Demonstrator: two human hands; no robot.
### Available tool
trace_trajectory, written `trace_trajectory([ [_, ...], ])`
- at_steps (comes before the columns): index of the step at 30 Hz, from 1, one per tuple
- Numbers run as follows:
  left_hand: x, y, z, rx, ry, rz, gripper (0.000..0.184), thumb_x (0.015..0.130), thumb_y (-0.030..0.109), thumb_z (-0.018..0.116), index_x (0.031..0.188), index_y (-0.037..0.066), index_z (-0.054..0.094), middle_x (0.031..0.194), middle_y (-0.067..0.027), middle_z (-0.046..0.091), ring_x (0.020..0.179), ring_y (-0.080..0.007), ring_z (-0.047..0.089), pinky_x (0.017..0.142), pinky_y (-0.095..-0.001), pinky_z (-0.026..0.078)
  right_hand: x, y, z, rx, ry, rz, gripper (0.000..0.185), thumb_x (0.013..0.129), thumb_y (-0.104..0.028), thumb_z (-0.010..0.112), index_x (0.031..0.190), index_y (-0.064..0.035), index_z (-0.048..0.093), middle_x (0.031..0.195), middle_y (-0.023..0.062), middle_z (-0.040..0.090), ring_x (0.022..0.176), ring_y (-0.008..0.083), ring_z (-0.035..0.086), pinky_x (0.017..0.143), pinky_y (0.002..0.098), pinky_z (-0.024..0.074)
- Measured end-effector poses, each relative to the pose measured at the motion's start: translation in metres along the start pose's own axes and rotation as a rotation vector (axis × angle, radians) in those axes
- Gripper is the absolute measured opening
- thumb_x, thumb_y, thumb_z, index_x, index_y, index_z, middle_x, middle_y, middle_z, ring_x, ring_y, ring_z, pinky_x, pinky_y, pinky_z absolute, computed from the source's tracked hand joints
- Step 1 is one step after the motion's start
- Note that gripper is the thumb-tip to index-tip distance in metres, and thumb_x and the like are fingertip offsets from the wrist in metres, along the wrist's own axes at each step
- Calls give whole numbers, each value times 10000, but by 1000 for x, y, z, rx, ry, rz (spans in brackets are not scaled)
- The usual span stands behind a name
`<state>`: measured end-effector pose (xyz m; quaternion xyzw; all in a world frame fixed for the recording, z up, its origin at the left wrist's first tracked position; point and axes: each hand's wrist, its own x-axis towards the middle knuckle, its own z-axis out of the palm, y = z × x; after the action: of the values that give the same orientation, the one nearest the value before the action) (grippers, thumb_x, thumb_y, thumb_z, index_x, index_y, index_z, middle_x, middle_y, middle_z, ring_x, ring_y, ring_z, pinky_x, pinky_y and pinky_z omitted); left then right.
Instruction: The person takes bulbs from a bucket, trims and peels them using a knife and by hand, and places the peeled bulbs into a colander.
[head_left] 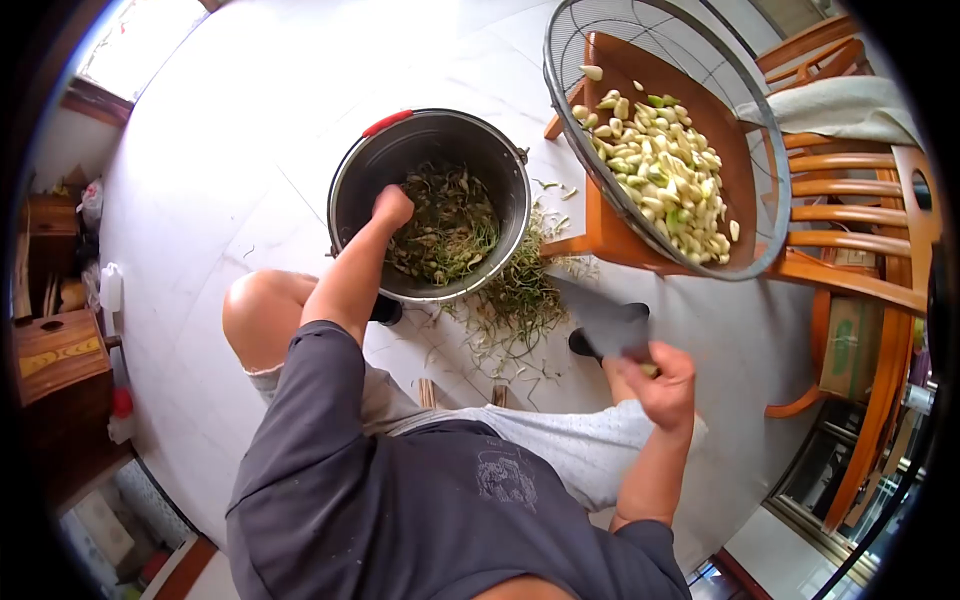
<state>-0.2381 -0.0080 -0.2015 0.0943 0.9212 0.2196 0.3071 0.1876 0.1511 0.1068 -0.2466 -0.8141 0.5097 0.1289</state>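
With twelve o'clock straight ahead of the seated person, the work appears to be at the picking-up stage: the left hand (393, 207) reaches into the dark bucket (362, 180) at eleven o'clock. Inside, that hand sits toward nine o'clock, beside a heap of stemmed plants (455, 235). Its fingers look curled, but their tips are hidden, so whether they pinch a plant cannot be told.

The right hand (668, 388) is closed around the handle end of a cleaver (597, 316), whose blurred blade points between ten and eleven o'clock over the floor. Something pale shows by the thumb; whether it is part of the handle or a separate piece is unclear.

Loose green trimmings (525, 312) lie on the floor at the bucket's four to five o'clock, near the blade. At one o'clock a wire basket (606, 190) holds many pale bulbs (668, 165), some tinged green, and rests on a wooden chair (612, 237).

As a judgement, the next move calls for a secure hold on a single plant, lifted clear of the rim, with the left fingers kept away from the edge and the cleaver steady.
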Motion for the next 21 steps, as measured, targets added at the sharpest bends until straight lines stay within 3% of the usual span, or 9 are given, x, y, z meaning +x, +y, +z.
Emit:
trace_trajectory([
  [2, 2, -4, 4, 82, 74, 188, 455, 782, 194, 631, 1203, 35, 565, 1162, -244, 589, 1106, -351, 564, 931, -412, 452, 11, 8, 9, -105, -135, 100, 137, 731, 33, 673, 866, 18, 662, 688, 70, 618, 587, 118, 553, 529, 252, 425],
  [5, 10, 12, 10, 70, -16, 97, 677, 715, 342, 728, 1285, 56, 501, 1272, -245, 516, 1183, -352, 507, 969, -420, 423, 22, 24, 27, -182, -159, 93, 144, 740, -16, 679, 884, -10, 675, 685, 87, 608, 554, 180, 546, 516, 294, 418],
  [8, 9, 25, 24, 31, -39, 194, 949, 597, 448, 805, 1369, 78, 395, 1334, -251, 444, 1213, -378, 467, 977, -431, 418, 34, 19, 30, -195, -224, 139, 151, 742, -18, 680, 892, -7, 672, 686, 88, 611, 553, 185, 549, 515, 292, 418],
  [12, -13, 38, 57, 412, 7, 6, 1087, 561, 381, 835, 1420, 51, 258, 1357, -261, 399, 1223, -387, 447, 979, -428, 421, 43, 18, 31, -194, -174, 170, 156, 743, -22, 684, 897, -3, 667, 699, 94, 620, 567, 196, 555, 528, 297, 425],
  [14, -19, 29, 55, 324, -118, 15, 1113, 560, 331, 840, 1430, 38, 212, 1360, -252, 398, 1217, -379, 451, 978, -419, 425, 44, 20, 33, -180, -151, 170, 159, 743, -24, 685, 899, -3, 665, 703, 97, 622, 577, 201, 562, 535, 299, 429],
  [15, -24, 27, 57, 297, -66, 9, 1070, 576, 264, 822, 1423, 29, 213, 1275, -249, 490, 1132, -383, 520, 909, -425, 470, 44, 21, 33, -174, -139, 167, 160, 743, -24, 686, 900, -3, 665, 705, 98, 624, 582, 204, 566, 539, 300, 431],
  [21, -10, 9, 49, -170, -254, -15, 660, 643, 129, 753, 1230, -38, 501, 987, -227, 636, 901, -361, 624, 723, -428, 496, 42, 15, 32, -232, -113, 124, 161, 749, -24, 689, 905, 4, 662, 729, 115, 635, 612, 210, 593, 562, 291, 452],
])
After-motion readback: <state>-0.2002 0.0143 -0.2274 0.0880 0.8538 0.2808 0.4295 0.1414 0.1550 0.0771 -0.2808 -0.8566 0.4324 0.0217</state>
